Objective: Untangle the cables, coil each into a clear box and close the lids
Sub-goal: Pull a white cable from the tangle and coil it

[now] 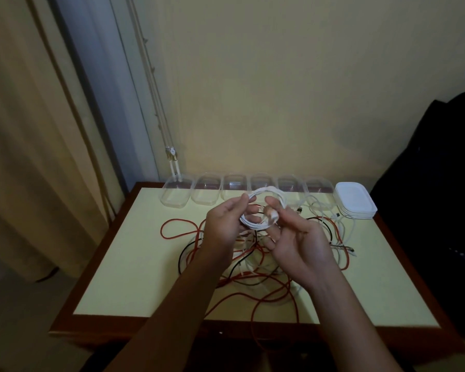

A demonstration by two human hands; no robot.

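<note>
White cable coil (261, 208) held between hands: left hand (223, 224) gripping, right hand (295, 237) pinching.

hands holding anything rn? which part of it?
Both hold one coiled white cable above the table. The left hand grips the coil's left side; the right hand pinches its lower right.
</note>
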